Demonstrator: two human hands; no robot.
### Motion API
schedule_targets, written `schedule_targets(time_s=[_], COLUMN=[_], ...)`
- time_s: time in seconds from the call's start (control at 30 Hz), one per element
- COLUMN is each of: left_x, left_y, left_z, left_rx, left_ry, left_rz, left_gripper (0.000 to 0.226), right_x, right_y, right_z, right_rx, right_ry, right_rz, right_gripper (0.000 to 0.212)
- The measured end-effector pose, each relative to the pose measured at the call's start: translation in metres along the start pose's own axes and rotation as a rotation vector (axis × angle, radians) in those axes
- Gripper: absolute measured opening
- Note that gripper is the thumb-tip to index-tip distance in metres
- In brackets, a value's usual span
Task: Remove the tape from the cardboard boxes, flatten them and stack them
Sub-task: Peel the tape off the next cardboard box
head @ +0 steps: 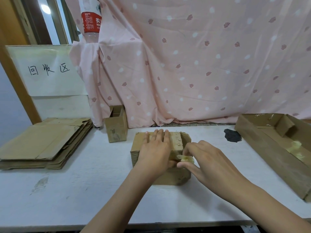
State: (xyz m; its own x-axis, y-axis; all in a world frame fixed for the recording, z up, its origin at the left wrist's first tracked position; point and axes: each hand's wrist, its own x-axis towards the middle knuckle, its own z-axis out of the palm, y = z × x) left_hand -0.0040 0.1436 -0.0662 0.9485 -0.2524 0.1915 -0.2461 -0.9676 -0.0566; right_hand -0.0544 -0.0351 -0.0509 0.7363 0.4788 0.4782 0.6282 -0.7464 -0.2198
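- Left hand (155,148): fingers straight, pressing flat on the box (160,157).
- Right hand (204,158): grip pinches the tape (186,159) at the box's near-right edge; strip runs away from the person.

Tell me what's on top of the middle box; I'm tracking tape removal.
The left hand lies flat on the box; the right hand pinches a clear tape strip. Cardboard beneath the palm is hidden.

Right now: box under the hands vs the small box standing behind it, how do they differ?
The box under the hands lies low and closed, tape partly on; the small box stands upright with its top open. The left hand presses the first while the right hand pinches its tape; nothing touches the small box. Both are brown cardboard, unflattened, on the table.
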Motion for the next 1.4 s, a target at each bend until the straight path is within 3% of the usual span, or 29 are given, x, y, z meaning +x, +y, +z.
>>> schedule_targets(time_s=[0.17, 0.23, 0.3, 0.33, 0.43, 0.5, 0.67, 0.8, 0.9, 1.07, 1.3, 1.4], left_x=[0.002, 0.001, 0.002, 0.002, 0.002, 0.002, 0.002, -0.001, -0.003, -0.003, -0.004, -0.003], left_y=[-0.001, -0.001, 0.000, 0.000, -0.001, -0.002, 0.000, -0.006, -0.010, -0.006, -0.003, -0.003], left_z=[0.003, 0.002, 0.001, 0.001, 0.002, 0.003, -0.002, -0.005, -0.011, -0.010, -0.002, -0.001], left_rx=[-0.008, -0.002, -0.008, -0.010, -0.023, -0.025, -0.015, -0.042, -0.007, 0.000, 0.009, 0.017], left_ry=[0.012, 0.001, -0.008, -0.006, 0.004, 0.004, -0.027, -0.080, -0.164, -0.102, -0.023, 0.000], left_rz=[-0.010, -0.006, -0.006, -0.005, -0.007, -0.013, 0.001, 0.057, 0.116, 0.069, 0.038, 0.033], left_gripper=[0.110, 0.114, 0.115, 0.114, 0.111, 0.110, 0.110, 0.122, 0.125, 0.122, 0.117, 0.117], right_x=[-0.005, -0.009, -0.009, -0.008, -0.005, -0.004, -0.002, -0.003, -0.003, -0.004, -0.007, -0.008], right_y=[0.002, 0.003, 0.005, 0.005, 0.007, 0.007, 0.006, 0.011, 0.012, 0.002, 0.002, 0.001], right_z=[0.005, 0.009, 0.007, 0.007, 0.007, 0.006, 0.001, 0.002, -0.001, 0.003, 0.008, 0.008], right_rx=[0.163, 0.223, 0.288, 0.281, 0.243, 0.273, 0.372, 0.323, 0.257, -0.117, 0.125, 0.202], right_ry=[-0.044, -0.033, -0.030, -0.022, 0.033, 0.011, -0.148, -0.104, -0.074, 0.046, 0.042, 0.027], right_rz=[0.042, 0.086, 0.126, 0.123, 0.069, 0.094, 0.232, 0.149, 0.116, -0.025, -0.001, 0.014], right_gripper=[0.026, 0.049, 0.089, 0.090, 0.026, 0.008, 0.043, 0.022, 0.028, 0.027, 0.026, 0.046])
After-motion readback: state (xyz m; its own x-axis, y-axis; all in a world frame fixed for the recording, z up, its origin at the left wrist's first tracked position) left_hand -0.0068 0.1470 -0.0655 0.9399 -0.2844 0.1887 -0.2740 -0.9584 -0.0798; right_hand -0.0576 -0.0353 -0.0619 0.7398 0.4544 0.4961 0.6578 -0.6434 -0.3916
